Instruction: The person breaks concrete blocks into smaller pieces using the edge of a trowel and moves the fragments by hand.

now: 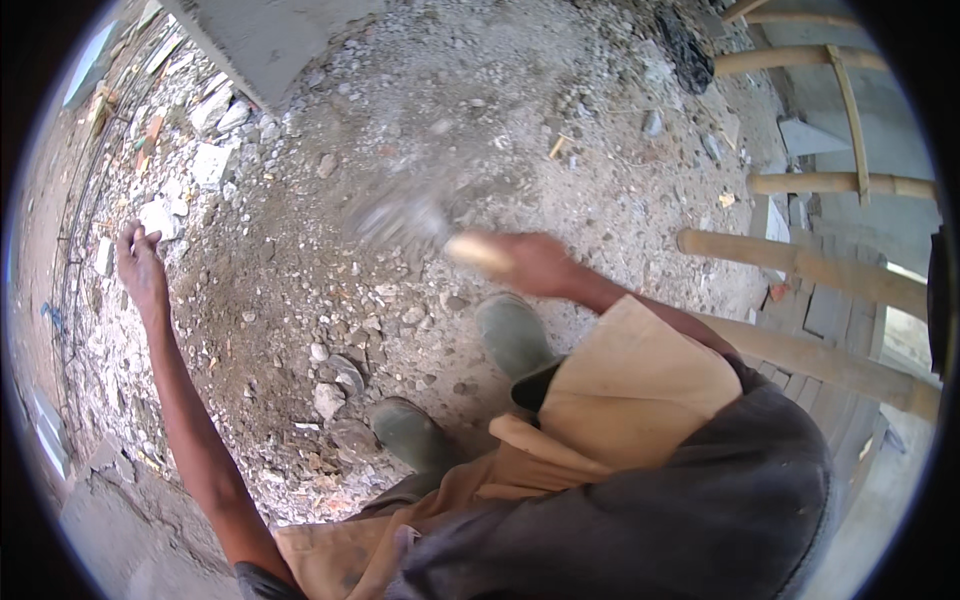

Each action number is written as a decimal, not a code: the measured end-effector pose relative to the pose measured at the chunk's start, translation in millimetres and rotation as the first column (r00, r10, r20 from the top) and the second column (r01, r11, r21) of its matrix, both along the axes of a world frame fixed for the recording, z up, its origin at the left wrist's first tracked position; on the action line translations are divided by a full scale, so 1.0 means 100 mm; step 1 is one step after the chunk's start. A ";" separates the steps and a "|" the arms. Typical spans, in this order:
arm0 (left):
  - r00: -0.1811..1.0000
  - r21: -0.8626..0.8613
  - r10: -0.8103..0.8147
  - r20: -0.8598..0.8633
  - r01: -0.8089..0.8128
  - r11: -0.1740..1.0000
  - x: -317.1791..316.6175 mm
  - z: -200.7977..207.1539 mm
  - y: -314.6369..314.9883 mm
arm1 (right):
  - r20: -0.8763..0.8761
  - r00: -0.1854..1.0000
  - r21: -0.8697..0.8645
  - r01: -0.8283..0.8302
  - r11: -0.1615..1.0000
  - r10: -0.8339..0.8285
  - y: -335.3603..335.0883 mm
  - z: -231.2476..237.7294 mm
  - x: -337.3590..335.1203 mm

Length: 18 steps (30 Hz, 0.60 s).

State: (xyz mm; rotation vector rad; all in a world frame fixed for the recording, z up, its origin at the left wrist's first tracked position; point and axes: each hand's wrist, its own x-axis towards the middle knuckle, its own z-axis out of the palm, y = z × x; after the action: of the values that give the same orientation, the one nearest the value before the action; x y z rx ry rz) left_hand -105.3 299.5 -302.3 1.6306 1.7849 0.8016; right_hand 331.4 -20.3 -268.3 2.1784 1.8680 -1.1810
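Note:
My right hand (532,262) is closed around the pale wooden handle of what looks like a trowel (480,253). Its grey blade is smeared by motion, low over the rubble-strewn ground (300,210). Out to the left, my left hand (143,268) hangs with its fingers partly bent and apart, holding nothing that I can see. Just beyond those fingers lies a white stone chunk (160,220); whether they touch it I cannot tell.
My green rubber boots (513,335) stand amid loose stones. Bamboo poles (800,262) reach in from the right beside a grey wall (885,130). A concrete block (265,45) rises at the top left, with thin steel bars (75,215) along the left edge. Black plastic (685,50) lies at the far right.

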 end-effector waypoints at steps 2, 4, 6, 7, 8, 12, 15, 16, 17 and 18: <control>0.981 0.043 0.007 0.193 -0.016 0.999 -0.12 0.10 -0.07 | -0.112 0.987 0.357 -0.065 0.932 0.111 -0.05 -0.04 -0.30; 0.926 0.064 -0.048 0.373 0.026 0.998 -0.26 0.19 -0.15 | -0.087 0.972 0.217 0.233 0.948 -0.219 0.01 0.01 -0.17; 0.914 0.015 -0.064 0.400 0.063 0.998 -0.32 0.30 -0.28 | -0.058 0.851 0.164 0.524 0.836 -0.522 0.16 0.28 0.20; 0.915 -0.010 -0.060 0.399 0.069 0.998 -0.19 0.38 -0.39 | 0.004 0.789 0.347 0.575 0.741 -0.614 0.10 0.16 0.58; 0.923 -0.036 -0.039 0.383 0.057 0.998 -0.16 0.46 -0.53 | -0.004 0.726 0.416 0.627 0.659 -0.688 0.09 0.19 0.87; 0.906 -0.103 -0.039 0.422 0.091 0.991 -0.10 0.63 -0.87 | 0.002 0.639 0.473 0.677 0.564 -0.769 -0.35 -0.41 1.58; 0.872 -0.099 -0.019 0.488 0.077 0.992 -0.14 0.65 -0.85 | -0.081 0.819 0.433 0.542 0.720 -0.568 -0.60 -0.47 0.53; 0.867 -0.093 -0.027 0.497 0.085 0.992 -0.06 0.69 -0.86 | -0.097 0.845 0.347 0.524 0.778 -0.526 -0.65 -0.36 0.06; 0.858 -0.078 -0.050 0.511 0.104 0.992 0.09 0.77 -0.86 | -0.136 0.884 0.240 0.468 0.851 -0.448 -0.74 -0.44 -0.20; 0.867 -0.069 -0.055 0.496 0.102 0.992 0.11 0.82 -0.88 | -0.247 0.918 0.175 0.359 0.917 -0.312 -0.67 -0.33 -0.41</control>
State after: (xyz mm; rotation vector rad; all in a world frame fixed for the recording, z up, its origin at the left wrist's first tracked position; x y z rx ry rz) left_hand -94.3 211.5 -220.0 1.2788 1.3599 0.9776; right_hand 290.2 -87.5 -301.5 2.6802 1.8211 -1.3742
